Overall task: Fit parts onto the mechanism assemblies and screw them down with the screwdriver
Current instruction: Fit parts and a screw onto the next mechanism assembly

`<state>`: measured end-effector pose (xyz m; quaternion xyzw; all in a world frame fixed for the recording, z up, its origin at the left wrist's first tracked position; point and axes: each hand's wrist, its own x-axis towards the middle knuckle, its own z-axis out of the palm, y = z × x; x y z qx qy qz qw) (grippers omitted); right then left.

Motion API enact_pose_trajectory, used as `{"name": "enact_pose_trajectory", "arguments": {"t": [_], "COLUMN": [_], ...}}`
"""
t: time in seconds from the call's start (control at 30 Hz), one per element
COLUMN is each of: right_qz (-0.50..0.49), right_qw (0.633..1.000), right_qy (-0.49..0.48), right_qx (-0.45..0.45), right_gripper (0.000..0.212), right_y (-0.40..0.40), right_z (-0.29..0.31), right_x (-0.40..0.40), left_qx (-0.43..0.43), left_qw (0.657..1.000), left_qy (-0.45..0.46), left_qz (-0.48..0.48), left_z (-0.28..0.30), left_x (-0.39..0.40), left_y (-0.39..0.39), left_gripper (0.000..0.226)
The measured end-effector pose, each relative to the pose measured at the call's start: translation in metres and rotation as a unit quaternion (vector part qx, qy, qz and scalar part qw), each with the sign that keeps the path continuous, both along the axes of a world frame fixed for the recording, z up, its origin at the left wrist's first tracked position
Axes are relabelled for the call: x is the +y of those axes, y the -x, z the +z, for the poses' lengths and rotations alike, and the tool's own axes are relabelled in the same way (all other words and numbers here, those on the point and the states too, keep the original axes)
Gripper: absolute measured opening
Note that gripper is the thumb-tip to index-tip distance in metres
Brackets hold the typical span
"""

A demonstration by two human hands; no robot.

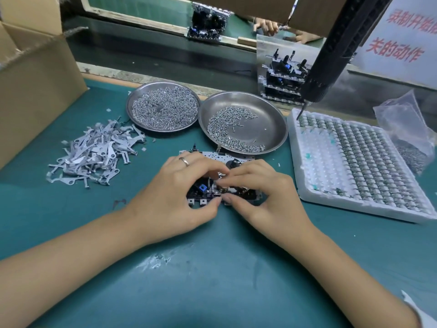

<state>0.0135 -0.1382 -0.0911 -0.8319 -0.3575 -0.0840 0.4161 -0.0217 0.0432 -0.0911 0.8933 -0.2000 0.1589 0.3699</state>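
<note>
A mechanism assembly (pixel 214 156), a metal plate with black parts and a small blue piece, lies flat on the green mat at the centre. My left hand (pixel 175 192), a ring on one finger, curls over its left side. My right hand (pixel 260 188) curls over its right side. The fingertips of both hands meet over the middle of the assembly and pinch at small parts there; what they pinch is hidden. The black electric screwdriver (pixel 331 53) hangs at the upper right, its tip above the white tray (pixel 307 185), held by neither hand.
Two steel dishes of screws stand behind the assembly: a full one (pixel 163 106) and a half-full one (pixel 243 121). A heap of grey metal levers (pixel 94 152) lies to the left. A cardboard box (pixel 35 86) is far left. Stacked assemblies (pixel 283 76) stand behind; a plastic bag (pixel 406 129) lies right.
</note>
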Motion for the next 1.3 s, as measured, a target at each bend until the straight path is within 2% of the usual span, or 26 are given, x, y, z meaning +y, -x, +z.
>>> {"name": "enact_pose_trajectory", "arguments": {"t": [0.37, 0.47, 0.53, 0.6, 0.63, 0.7, 0.73, 0.93, 1.1, 1.3], "right_qz": [-0.012, -0.104, -0.197, -0.259, -0.268, -0.241, -0.223, -0.183, -0.086, -0.025], "right_qw": [1.000, 0.985, 0.948, 0.919, 0.919, 0.935, 0.939, 0.906, 0.893, 0.862], "right_qy": [-0.021, -0.108, -0.198, -0.256, -0.256, -0.249, -0.256, -0.378, -0.441, -0.499], "right_qx": [-0.002, -0.090, -0.153, -0.153, -0.134, -0.081, -0.065, -0.044, 0.027, 0.089], "right_gripper": [0.018, 0.017, 0.022, 0.040, 0.052, 0.068, 0.070, 0.055, 0.021, 0.022], "right_y": [0.002, 0.003, -0.002, -0.013, -0.021, -0.034, -0.039, -0.044, -0.028, -0.008], "right_z": [-0.001, 0.009, 0.024, 0.045, 0.057, 0.082, 0.092, 0.115, 0.104, 0.075], "right_x": [-0.001, -0.002, -0.006, -0.009, -0.008, -0.002, 0.004, 0.037, 0.051, 0.058], "left_qx": [0.012, 0.017, 0.026, 0.029, 0.030, 0.034, 0.033, 0.026, 0.025, 0.013], "left_qw": [1.000, 0.999, 0.999, 0.999, 0.999, 0.998, 0.998, 0.996, 0.995, 0.996], "left_qy": [0.024, 0.029, 0.032, 0.038, 0.042, 0.052, 0.056, 0.080, 0.092, 0.091], "left_qz": [0.007, 0.005, 0.010, 0.008, 0.006, 0.006, 0.006, -0.001, -0.006, 0.003], "left_z": [-0.003, -0.003, -0.003, -0.003, -0.002, -0.001, -0.001, -0.004, -0.004, -0.005], "left_x": [0.000, 0.001, 0.002, 0.002, 0.002, 0.002, 0.002, 0.004, 0.005, 0.005], "left_y": [-0.004, -0.004, -0.005, -0.005, -0.005, -0.006, -0.006, -0.008, -0.007, -0.008], "left_gripper": [0.033, 0.023, 0.023, 0.022, 0.021, 0.024, 0.025, 0.022, 0.023, 0.024]}}
